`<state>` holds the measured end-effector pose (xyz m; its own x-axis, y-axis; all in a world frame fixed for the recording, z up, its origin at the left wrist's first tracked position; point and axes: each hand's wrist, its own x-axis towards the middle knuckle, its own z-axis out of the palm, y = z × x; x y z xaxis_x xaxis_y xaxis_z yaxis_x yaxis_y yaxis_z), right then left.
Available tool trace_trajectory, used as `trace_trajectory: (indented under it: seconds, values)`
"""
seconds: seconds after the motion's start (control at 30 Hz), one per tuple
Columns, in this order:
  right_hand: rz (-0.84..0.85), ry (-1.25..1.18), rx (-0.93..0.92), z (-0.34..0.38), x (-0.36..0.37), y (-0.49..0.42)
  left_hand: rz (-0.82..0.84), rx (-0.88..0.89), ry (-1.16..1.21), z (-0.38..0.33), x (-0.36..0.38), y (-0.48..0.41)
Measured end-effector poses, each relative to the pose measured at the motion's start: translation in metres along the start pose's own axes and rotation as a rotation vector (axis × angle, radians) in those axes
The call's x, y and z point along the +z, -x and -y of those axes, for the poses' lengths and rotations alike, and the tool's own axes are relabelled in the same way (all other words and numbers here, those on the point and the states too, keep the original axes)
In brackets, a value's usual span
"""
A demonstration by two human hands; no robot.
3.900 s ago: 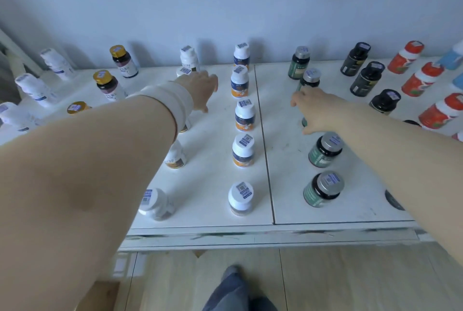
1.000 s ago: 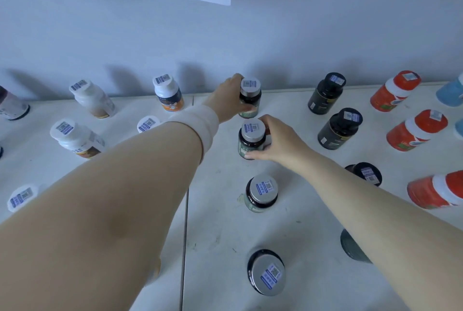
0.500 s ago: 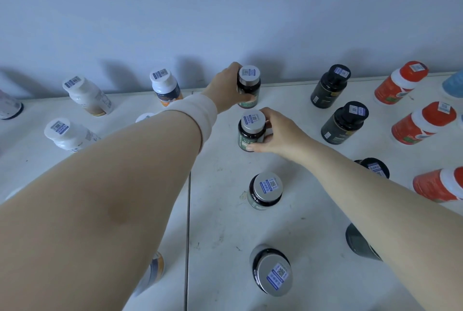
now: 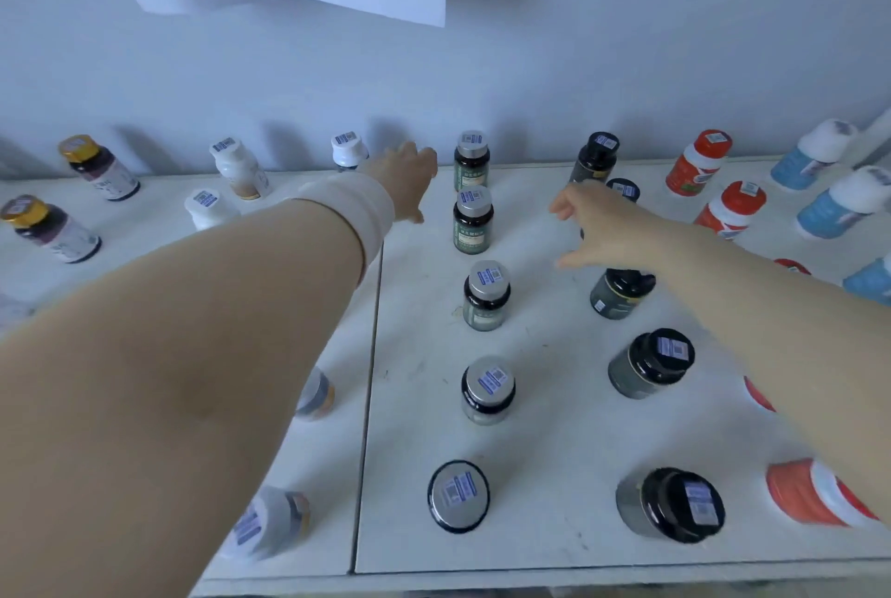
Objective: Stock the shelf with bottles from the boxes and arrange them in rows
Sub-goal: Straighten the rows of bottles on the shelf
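A row of green bottles with silver caps runs from the back bottle (image 4: 472, 159) through the second one (image 4: 473, 220) toward the front of the white shelf (image 4: 540, 404). My left hand (image 4: 405, 180), with a white wristband, hovers just left of the back green bottle, fingers loose, holding nothing. My right hand (image 4: 600, 226) hangs to the right of the second green bottle, fingers spread, empty, above the row of black-capped bottles (image 4: 651, 361).
White bottles (image 4: 236, 168) and gold-capped brown bottles (image 4: 96, 166) stand at the left. Red bottles (image 4: 699, 161) and blue bottles (image 4: 815, 154) fill the right. The grey wall rises just behind the back row. The shelf's front edge lies near the bottom of the view.
Both hands have let go of the two back green bottles. The left hand has drawn off to the left, the right hand to the right. The bottles now stand alone in line.
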<state>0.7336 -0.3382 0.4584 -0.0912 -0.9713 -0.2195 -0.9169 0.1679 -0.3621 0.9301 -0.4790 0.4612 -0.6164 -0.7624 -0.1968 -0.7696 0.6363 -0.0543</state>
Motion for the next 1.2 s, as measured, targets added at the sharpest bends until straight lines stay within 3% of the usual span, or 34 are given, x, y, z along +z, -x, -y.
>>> trace_trajectory:
  seconds: [0.33,0.57,0.73,1.2]
  values:
    - [0.064,0.166,-0.032,0.017,0.03,0.081,0.061,-0.035,-0.005,-0.027,0.024,0.095]
    - [0.077,-0.004,-0.043,0.041,0.072,0.101,0.008,0.001,0.385,-0.042,0.039,0.089]
    - [-0.037,-0.251,0.027,0.056,0.106,0.101,0.037,0.029,0.653,-0.061,0.052,0.081]
    - [-0.063,-0.489,0.021,0.063,0.128,0.087,-0.043,-0.011,0.735,-0.05,0.068,0.078]
